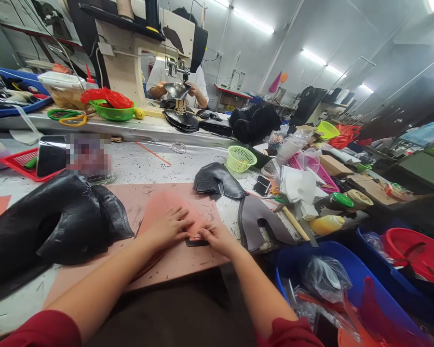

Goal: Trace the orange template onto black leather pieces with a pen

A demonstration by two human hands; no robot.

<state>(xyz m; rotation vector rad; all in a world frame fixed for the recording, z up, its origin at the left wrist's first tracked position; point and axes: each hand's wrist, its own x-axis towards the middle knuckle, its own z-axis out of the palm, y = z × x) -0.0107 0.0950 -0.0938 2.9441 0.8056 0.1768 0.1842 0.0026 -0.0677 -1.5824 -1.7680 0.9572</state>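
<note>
Speckled white tabletop (144,164) is seen in a crowded, strip-lit workshop, with a pink cutting board (188,262) laid at its near edge.

On that board, the left hand (168,226) is laid flat and open, fingers spread, pressed down on a pale pink cut-out piece (161,205). The right hand (217,237) is placed just beside it, fingers bent, tips set against a small black piece (197,242) that is partly covered by the lower edge of the pink one. Whether the black piece is pinched or only pressed cannot be told.

Left of the hands, a heap of black leather pieces (58,221) is spread over the board's edge. To the right, a grey shoe upper (256,217) is lying flat, and a black upper (217,180) is found behind it. A green mesh basket (240,158) is set farther back.

At the lower right, below the table, a blue tub (332,248) and a red basin (412,250) are seen.

Across the table, a sewing machine (137,53) is mounted, and another person's hands (193,89) are held on dark material under its needle.
</note>
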